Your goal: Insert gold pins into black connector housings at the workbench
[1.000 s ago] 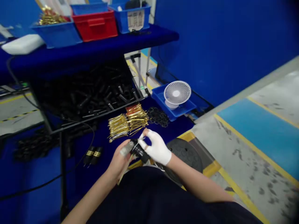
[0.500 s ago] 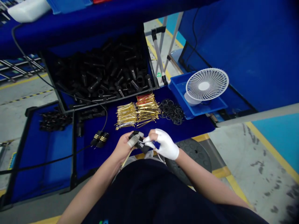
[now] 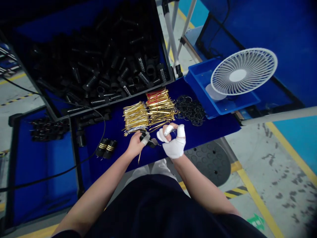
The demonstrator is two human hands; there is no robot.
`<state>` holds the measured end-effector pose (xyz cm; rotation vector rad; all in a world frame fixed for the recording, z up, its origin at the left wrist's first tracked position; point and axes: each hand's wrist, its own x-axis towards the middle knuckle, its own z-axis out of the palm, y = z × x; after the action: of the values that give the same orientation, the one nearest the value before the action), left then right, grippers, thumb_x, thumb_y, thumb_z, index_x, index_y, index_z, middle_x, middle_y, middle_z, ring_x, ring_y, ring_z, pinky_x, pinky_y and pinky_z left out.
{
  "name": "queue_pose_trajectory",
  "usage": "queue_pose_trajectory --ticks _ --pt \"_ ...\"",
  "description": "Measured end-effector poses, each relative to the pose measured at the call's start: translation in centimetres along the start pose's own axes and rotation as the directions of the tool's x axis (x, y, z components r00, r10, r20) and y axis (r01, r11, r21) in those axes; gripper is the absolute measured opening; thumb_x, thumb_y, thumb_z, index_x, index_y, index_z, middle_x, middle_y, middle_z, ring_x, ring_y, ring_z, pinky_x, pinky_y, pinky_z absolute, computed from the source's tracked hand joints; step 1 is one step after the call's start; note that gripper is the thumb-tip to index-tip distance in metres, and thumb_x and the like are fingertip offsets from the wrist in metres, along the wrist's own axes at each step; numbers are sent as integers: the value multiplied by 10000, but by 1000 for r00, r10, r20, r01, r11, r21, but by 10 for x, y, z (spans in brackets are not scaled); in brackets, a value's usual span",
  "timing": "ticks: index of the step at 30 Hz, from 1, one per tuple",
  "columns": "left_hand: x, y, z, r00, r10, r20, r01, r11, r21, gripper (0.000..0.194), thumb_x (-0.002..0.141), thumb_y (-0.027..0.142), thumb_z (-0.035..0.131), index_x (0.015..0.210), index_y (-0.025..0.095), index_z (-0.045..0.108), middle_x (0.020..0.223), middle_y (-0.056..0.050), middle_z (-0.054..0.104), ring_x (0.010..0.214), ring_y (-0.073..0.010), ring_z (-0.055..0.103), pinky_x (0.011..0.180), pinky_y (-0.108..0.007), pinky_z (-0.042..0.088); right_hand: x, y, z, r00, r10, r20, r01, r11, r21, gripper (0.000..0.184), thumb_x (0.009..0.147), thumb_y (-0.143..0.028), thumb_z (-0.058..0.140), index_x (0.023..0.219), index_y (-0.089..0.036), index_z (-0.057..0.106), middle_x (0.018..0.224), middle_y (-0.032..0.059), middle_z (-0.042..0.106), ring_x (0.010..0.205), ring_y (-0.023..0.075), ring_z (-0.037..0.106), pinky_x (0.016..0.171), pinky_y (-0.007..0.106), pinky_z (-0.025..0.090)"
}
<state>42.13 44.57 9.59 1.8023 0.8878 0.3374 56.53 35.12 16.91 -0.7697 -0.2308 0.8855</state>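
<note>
My left hand [image 3: 136, 144] clasps the black part [image 3: 150, 143], long axis toward four o'clock, jutting beyond its grip; my right hand [image 3: 173, 142] curls, contents unclear.

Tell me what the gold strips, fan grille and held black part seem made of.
Gold strips: shiny, probably metallic foil or coated. Fan grille: likely matte white plastic, thin even ribs. Black part: dark, perhaps plastic; the left hand partly covers it.

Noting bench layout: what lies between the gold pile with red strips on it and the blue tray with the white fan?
A heap of black rings lies between the gold pile and the blue tray, as the head view shows.
</note>
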Motion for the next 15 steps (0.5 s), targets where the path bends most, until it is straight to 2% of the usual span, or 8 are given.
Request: queue_pose_trajectory --ticks 3,7,10,13,15 --pt "4 -1 -1 1000 7 15 -8 999 46 273 890 418 624 775 183 702 775 -46 606 760 -197 556 742 -317 419 4 22 -13 1000 -25 9 24 999 43 541 924 -657 524 614 -215 554 457 -67 259 403 88 240 464 257 275" --pt "5 -2 2 1000 8 19 -9 998 62 271 892 387 605 723 182 661 777 -47 599 754 -197 551 736 -321 422 3 36 -23 995 -71 63 69 997 47 497 901 -628 586 632 -213 633 440 -65 285 408 95 287 478 264 299" --pt "6 -8 4 1000 -10 -12 10 999 53 281 894 356 562 671 190 601 750 -37 564 739 -197 530 736 -326 417 4 44 -21 986 -111 122 119 990 -68 509 848 -660 636 623 -204 662 431 -51 344 422 109 336 496 286 336" --pt "7 -14 6 998 -33 -53 34 999 18 311 910 344 480 646 200 557 735 -39 540 761 -212 520 773 -349 418 14 53 -13 980 -77 184 119 966 -230 556 832 -694 629 598 -189 647 465 -20 443 423 109 355 487 290 334" --pt "9 -14 7 996 -53 -71 52 999 -18 323 906 365 474 639 203 554 738 -43 540 770 -217 513 800 -364 419 21 53 -9 983 -56 174 101 961 -259 559 856 -703 583 623 -196 625 454 -36 413 406 107 333 466 280 316"
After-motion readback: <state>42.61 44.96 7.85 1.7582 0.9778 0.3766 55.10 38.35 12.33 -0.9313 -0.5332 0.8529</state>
